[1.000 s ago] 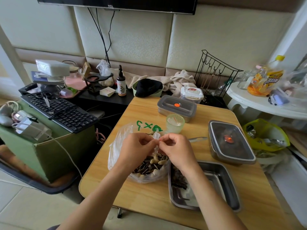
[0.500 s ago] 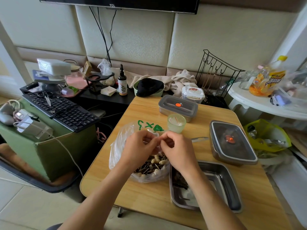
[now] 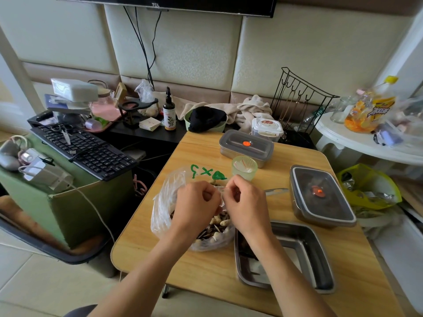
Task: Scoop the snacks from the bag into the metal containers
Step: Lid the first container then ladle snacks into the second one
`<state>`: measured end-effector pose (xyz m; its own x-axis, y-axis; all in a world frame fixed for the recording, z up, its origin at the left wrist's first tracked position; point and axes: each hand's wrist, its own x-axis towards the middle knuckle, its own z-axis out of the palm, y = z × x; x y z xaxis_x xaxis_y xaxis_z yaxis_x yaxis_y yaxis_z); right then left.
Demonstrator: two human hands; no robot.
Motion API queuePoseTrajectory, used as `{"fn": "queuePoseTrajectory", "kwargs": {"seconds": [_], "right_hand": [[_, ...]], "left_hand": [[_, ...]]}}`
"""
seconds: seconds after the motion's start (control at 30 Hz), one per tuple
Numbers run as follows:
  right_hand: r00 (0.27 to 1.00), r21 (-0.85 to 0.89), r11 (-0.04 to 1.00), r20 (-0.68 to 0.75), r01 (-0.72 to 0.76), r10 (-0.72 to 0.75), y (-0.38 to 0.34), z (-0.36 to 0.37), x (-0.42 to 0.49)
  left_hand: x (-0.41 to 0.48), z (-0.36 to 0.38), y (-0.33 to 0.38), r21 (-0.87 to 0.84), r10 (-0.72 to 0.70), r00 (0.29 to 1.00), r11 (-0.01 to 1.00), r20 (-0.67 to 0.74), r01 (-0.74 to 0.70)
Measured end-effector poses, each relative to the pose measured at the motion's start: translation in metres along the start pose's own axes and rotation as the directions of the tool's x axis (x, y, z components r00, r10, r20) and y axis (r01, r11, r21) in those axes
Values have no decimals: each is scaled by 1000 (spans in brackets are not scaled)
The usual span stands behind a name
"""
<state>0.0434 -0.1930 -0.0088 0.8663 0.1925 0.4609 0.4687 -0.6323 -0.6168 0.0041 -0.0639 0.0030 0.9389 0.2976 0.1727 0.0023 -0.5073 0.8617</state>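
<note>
On the near side of the wooden table [image 3: 206, 273], an open metal tray [image 3: 318, 259] lies under the person's right forearm, with a small dark heap of snacks showing at its left end. Just beside it to the left sits the clear plastic bag [image 3: 163, 202], peanuts and dark seeds [image 3: 218, 226] piled in its bottom. Above them the left hand [image 3: 194, 202] and right hand [image 3: 246, 202] meet at the bag's mouth, each with fingers curled and pinching the film. Over the past second they have hardly shifted; a thin strand of plastic is now drawn taut between them. That suggests the mouth is being worked open or retied, so no scooping is under way. Behind the right hand a metal utensil handle [image 3: 275, 191] lies untouched. Farther back stand a green cup [image 3: 244, 167] and two lidded metal containers [image 3: 320, 193] [image 3: 246, 144].
</note>
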Motion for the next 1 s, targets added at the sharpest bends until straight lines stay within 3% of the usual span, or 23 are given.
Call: {"fn": "queuePoseTrajectory", "kwargs": {"seconds": [0.1, 0.3, 0.5, 0.67, 0.73, 0.83, 1.0], "right_hand": [[999, -104, 994, -16, 35, -36, -1, -1, 3], [987, -165, 976, 100, 138, -123, -5, -3, 6], [942, -252, 917, 209, 310, -261, -8, -9, 9], [958, -280, 928, 220, 245, -186, -5, -4, 5], [966, -232, 958, 230, 171, -117, -2, -2, 5], [971, -19, 998, 233, 52, -46, 0, -4, 7], [962, 227, 973, 272, -37, -26, -4, -14, 10]], "left_hand": [[0, 3, -2, 100, 46, 998, 994, -37, -43], [5, -4, -10, 267, 140, 986, 957, -94, -110], [6, -12, -12, 452, 187, 981, 881, -55, -142], [9, -14, -14, 471, 207, 978, 864, -4, -181], [12, -13, -19, 436, 274, 960, 859, 53, -269], [15, -13, -25, 429, 360, 919, 814, 159, -393], [13, -15, -34, 482, 386, 885, 742, 260, -465]]}}
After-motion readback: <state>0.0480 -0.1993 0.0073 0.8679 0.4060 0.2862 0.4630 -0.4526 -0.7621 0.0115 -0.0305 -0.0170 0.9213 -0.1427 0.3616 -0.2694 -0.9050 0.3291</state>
